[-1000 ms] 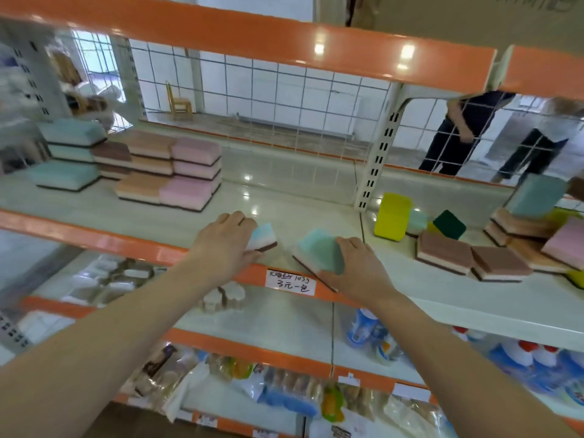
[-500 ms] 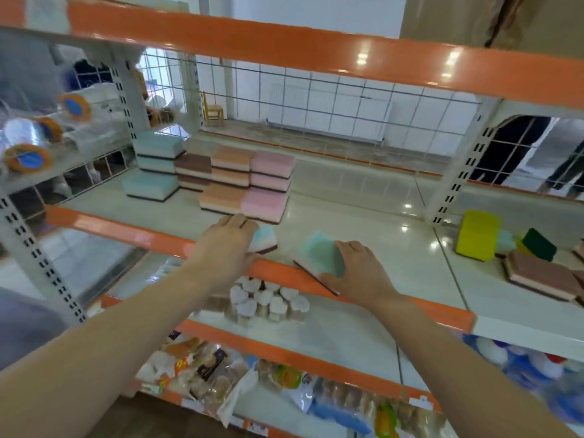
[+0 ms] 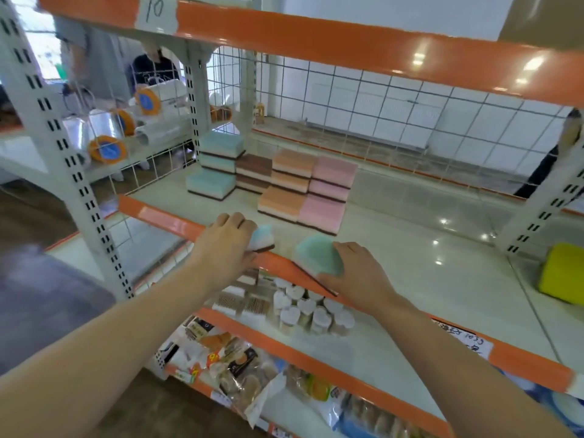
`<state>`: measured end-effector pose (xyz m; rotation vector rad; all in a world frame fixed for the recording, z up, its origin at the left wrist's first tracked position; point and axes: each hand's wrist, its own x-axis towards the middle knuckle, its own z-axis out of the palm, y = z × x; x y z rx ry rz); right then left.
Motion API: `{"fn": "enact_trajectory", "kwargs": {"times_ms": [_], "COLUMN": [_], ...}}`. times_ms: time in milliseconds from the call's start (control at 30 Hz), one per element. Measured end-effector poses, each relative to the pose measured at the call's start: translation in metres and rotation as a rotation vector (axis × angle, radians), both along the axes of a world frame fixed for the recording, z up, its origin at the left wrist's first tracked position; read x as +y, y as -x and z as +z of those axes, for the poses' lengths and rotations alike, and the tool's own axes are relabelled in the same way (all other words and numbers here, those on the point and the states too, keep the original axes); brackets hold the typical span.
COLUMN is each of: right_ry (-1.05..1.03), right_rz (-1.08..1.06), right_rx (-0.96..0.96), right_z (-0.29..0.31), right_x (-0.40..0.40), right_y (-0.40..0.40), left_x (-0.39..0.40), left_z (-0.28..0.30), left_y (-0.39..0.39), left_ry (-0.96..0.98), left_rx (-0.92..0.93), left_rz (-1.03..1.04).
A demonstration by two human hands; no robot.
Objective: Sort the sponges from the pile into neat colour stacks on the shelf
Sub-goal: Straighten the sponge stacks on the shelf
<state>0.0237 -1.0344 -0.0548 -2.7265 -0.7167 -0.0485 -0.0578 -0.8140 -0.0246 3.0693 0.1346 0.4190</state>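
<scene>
Curled over the top of a teal sponge (image 3: 261, 238), our left hand (image 3: 226, 245) grips it at the orange front lip of the shelf (image 3: 410, 279); only the sponge's right end shows past the knuckles, with its white middle layer and dark base. Our right hand (image 3: 357, 273) holds a second teal sponge (image 3: 317, 254), fingers bent over its right edge and the thumb side hidden underneath, so we cannot tell how the thumb lies. Both sponges sit just beside each other at the shelf's front edge, not touching.

Compared with a second ago, our hands and both sponges keep the same hold and the same spot on the lip, while our view has swung left: the sorted stacks now stand straight ahead, and the mixed pile on the right has gone out of view except for a yellow sponge (image 3: 564, 273).

Our right sponge is tilted, its left corner raised, teal face towards us, its long axis running from upper left down to lower right along the lip. Our left sponge lies flat, teal side up; its long axis we cannot judge under the hand.

Behind stand the teal stack (image 3: 221, 153), brown stack (image 3: 252, 172), orange stack (image 3: 289, 170) and pink stack (image 3: 333, 177).
</scene>
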Motion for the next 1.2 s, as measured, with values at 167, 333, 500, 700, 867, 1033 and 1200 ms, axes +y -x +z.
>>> {"fn": "enact_trajectory", "kwargs": {"times_ms": [167,333,500,700,867,1033,1200], "right_ry": [0.003,-0.030,-0.020,-0.110,-0.153,-0.132,-0.127], "right_rz": [0.061,0.149,0.229,0.330,0.386,0.413,0.405], "right_rx": [-0.001,0.014,-0.025,-0.037,-0.001,-0.068,-0.109], "right_z": [0.002,0.006,0.012,0.019,0.022,0.025,0.027], "right_x": [0.037,0.073,0.105,0.145,0.170,0.197,0.227], "right_y": [-0.024,-0.053,-0.084,-0.110,-0.122,-0.135,-0.148], "left_x": [0.030,0.059,0.081,0.109,0.131,0.150,0.180], "left_z": [0.000,0.002,0.008,0.011,0.011,0.011,0.012], "left_y": [-0.008,-0.022,-0.041,-0.058,-0.065,-0.070,-0.077], "left_ry": [0.000,0.030,0.041,0.039,0.038,0.045,0.058], "left_rx": [0.003,-0.011,-0.018,-0.045,-0.063,-0.072,-0.081], "left_rz": [0.066,0.159,0.253,0.337,0.361,0.384,0.377]}}
